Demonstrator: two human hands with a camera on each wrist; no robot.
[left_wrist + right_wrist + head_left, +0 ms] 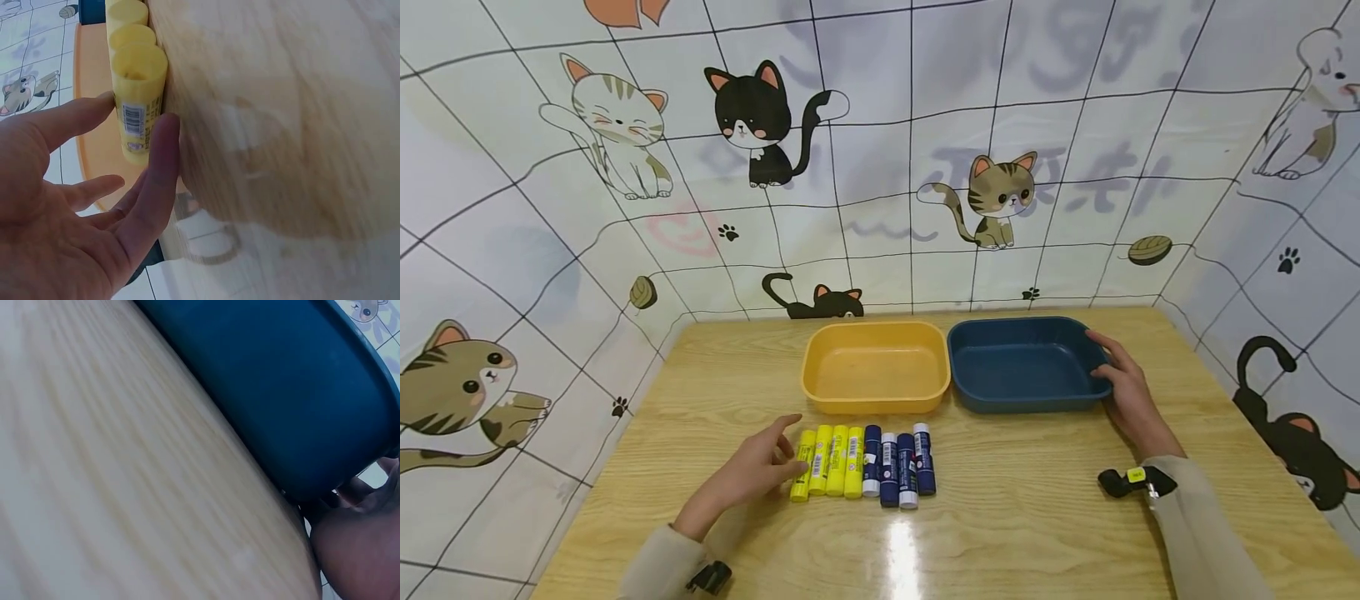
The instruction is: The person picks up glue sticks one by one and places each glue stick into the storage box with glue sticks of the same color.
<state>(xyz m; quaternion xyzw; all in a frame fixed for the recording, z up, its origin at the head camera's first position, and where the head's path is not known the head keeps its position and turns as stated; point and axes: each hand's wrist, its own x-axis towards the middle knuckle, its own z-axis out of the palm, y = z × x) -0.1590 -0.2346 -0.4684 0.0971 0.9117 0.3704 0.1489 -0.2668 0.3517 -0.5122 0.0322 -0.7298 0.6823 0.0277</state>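
My left hand (760, 468) is at the left end of a row of glue sticks, its fingers slightly bent. In the left wrist view its fingertips lie on either side of the end yellow glue stick (137, 115); a firm grip does not show. Several yellow glue sticks (837, 461) lie side by side, followed by several dark blue ones with white parts (906, 471). On the right, my right hand (1129, 392) holds the right end of a dark blue plastic tray (1026, 406), with fingertips over its rim. The right wrist view shows the tray's side, the hand partly cut off.
A yellow plastic tray (876, 407) stands left of the blue one, nearly touching it, behind the glue sticks. Both rest on a light wooden table (1022, 517). Cat-printed sheeting (880, 200) rises behind and at both sides. Each wrist carries a small black device (709, 577).
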